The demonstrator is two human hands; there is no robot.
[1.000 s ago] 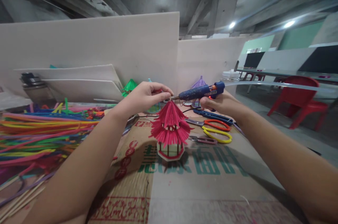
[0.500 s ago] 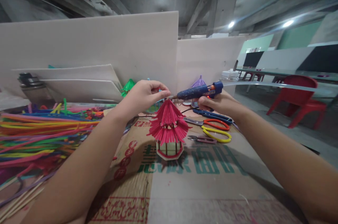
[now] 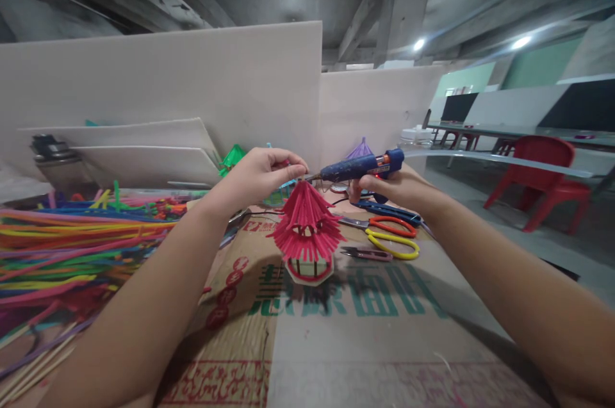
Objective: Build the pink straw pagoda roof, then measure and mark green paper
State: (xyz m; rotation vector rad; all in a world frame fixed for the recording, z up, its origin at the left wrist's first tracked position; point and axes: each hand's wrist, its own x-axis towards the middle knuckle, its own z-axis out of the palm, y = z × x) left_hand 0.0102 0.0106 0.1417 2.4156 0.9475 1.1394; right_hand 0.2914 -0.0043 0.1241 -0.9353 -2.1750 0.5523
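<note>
Left of the pagoda (image 3: 307, 228) lies a loose heap of pipe cleaners (image 3: 72, 248). My left hand (image 3: 259, 174) hangs just above the pagoda's peak, fingers pinched narrow on something small at the tip; I cannot tell what. The pagoda stands upright on the cardboard-covered surface (image 3: 365, 337), pink fringed roofs over thin posts and a pale base. I judge it very light and fragile: the fuzzy fringes would bend, the posts could snap, so the base or the peak is the place to hold. Right of the peak, my right hand (image 3: 398, 187) is wrapped around a glue gun (image 3: 358, 168), nozzle at the tip. Scissors (image 3: 389, 235) lie right of the pagoda.
</note>
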